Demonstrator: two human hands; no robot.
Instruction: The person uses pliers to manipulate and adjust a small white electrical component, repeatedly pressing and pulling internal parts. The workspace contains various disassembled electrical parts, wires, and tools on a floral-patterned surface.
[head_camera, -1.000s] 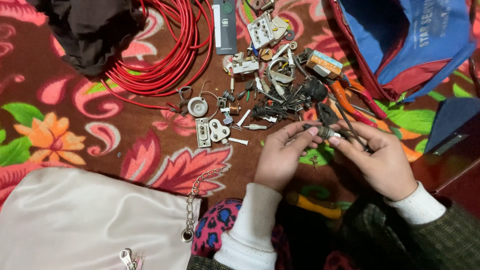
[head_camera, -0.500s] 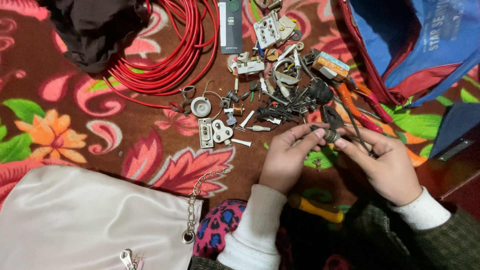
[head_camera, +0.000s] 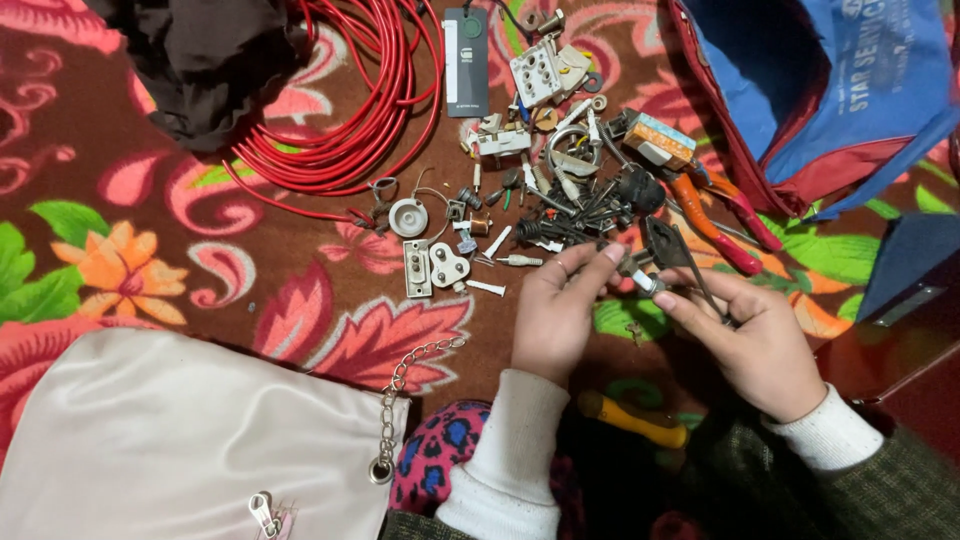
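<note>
Two hands meet at a small metal part (head_camera: 643, 279), which sits just at six o'clock of the hardware pile (head_camera: 560, 190). I see my left hand (head_camera: 560, 310) pinching it with narrow fingertips; my right hand (head_camera: 750, 340) grips its other end plus black thin-nosed pliers (head_camera: 680, 255).

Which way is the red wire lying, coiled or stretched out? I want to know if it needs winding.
Coiled. The red wire lies in several overlapping loops on the floral cloth, with one loose end trailing toward the small parts.
</note>
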